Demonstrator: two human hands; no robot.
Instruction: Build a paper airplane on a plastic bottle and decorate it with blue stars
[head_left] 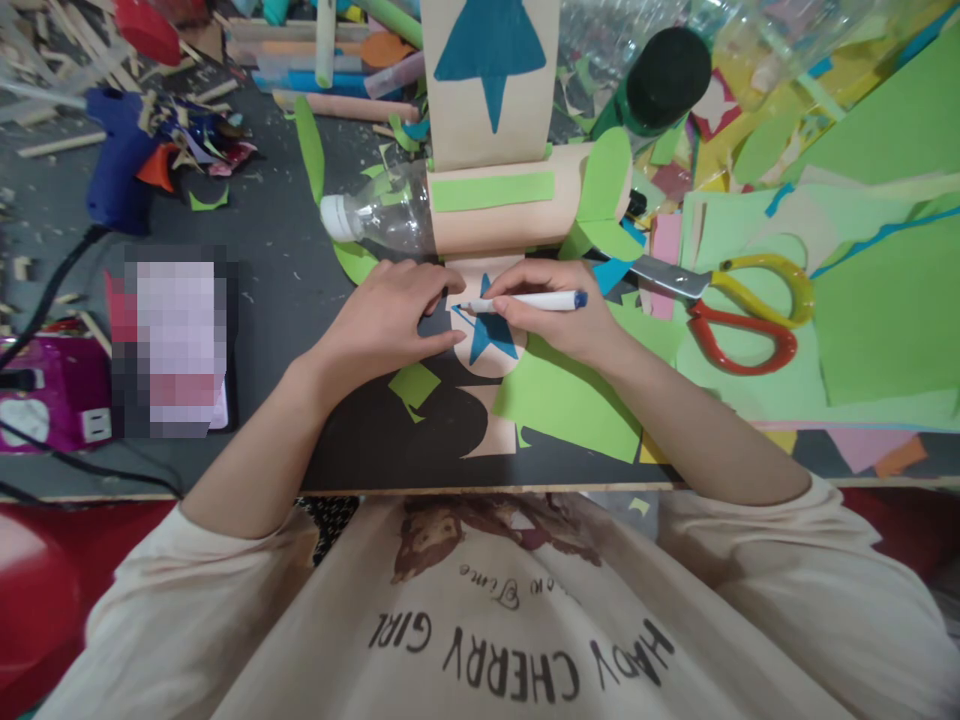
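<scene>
My right hand [559, 310] is closed around a white marker with a blue cap [536, 300], its tip resting on a blue star [491, 335] drawn on a tan paper wing. My left hand [397, 315] presses down on the same tan paper beside the star, fingers bent. Just beyond both hands lies a clear plastic bottle [390, 212] wrapped in tan paper [510, 215] with a green strip, shaped like a plane with a tan wing bearing a blue shape [489, 60].
Red and yellow scissors [739, 305] lie at the right on green paper sheets [877, 330]. A blue glue gun [116, 170] is at the far left, a phone [176, 345] near the left. Paper scraps, tubes and a dark green roll [664, 80] crowd the back.
</scene>
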